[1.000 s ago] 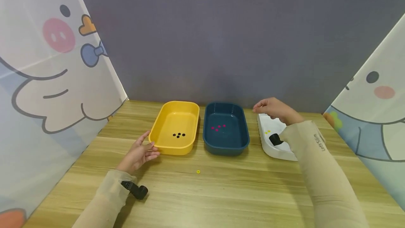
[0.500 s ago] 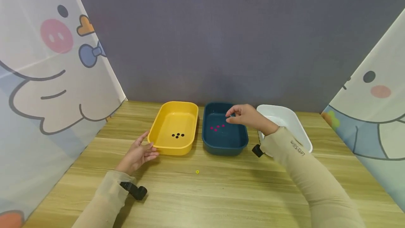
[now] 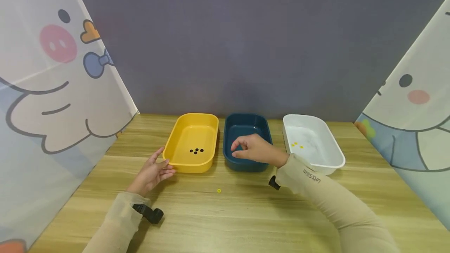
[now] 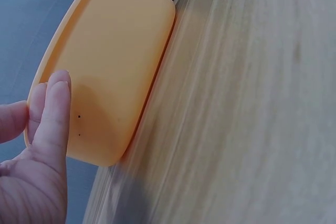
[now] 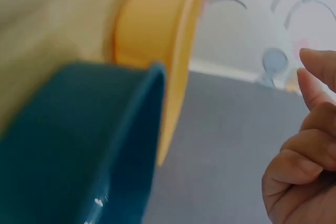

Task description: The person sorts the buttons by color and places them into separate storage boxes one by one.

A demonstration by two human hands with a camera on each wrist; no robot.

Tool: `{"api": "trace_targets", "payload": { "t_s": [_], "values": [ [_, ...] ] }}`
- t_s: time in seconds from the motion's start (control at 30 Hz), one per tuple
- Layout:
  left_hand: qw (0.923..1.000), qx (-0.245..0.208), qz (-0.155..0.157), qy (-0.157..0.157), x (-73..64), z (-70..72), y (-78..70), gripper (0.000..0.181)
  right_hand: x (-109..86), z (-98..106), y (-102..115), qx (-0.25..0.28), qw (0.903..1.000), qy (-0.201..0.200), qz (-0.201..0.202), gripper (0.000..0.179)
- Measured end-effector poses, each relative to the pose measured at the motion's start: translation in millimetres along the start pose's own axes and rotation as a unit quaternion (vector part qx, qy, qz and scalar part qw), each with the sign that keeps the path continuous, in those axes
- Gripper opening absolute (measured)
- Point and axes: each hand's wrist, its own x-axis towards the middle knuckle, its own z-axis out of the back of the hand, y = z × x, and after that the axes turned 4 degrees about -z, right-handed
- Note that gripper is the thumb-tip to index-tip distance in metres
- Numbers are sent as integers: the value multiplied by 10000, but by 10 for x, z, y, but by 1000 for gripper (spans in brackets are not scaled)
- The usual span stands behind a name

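In the head view my left hand (image 3: 152,173) grips the near left corner of a yellow tray (image 3: 190,168), thumb over the rim and fingers along the outer wall. Several small black buttons (image 3: 195,152) lie in that tray. My right hand (image 3: 254,148) is over the dark blue tray (image 3: 247,167), thumb and forefinger spread apart with nothing between them; the other fingers are curled in the right wrist view. It hides the pink buttons. One small yellow button (image 3: 219,191) lies on the wooden table in front of the trays.
A white tray (image 3: 335,166) with 3 yellow buttons (image 3: 301,147) stands on the right. A dark grey panel (image 3: 225,50) rises behind the table (image 3: 246,225), and cartoon-printed sheets (image 3: 31,69) flank both sides. Each wrist carries a small black camera (image 3: 153,216).
My right hand has moved left and nearer, from over the white tray to over the dark blue one, uncovering the white tray. The left hand keeps its hold on the yellow tray.
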Motion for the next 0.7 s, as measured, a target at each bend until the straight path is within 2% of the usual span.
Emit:
{"api": "trace_targets", "payload": {
  "t_s": [0.13, 0.23, 0.47, 0.7],
  "values": [
    [10000, -56, -36, -24, -21, 8, -4, 69, -15, -203, 32, -280, 9986, 358, 259, 10],
    [9999, -82, -65, -28, -24, 22, -5, 69, -31, -331, 36, -712, 9945, 606, 480, 9],
    [9999, -53, -149, 45, 19, 43, 6, 69, -52, -495, 17, -2031, 9712, 691, 1037, 15],
    [9999, -56, -22, 94, 23, 29, 23, 68, -77, -655, -52, -2452, 9580, 853, 1220, 13]
  ]
}}
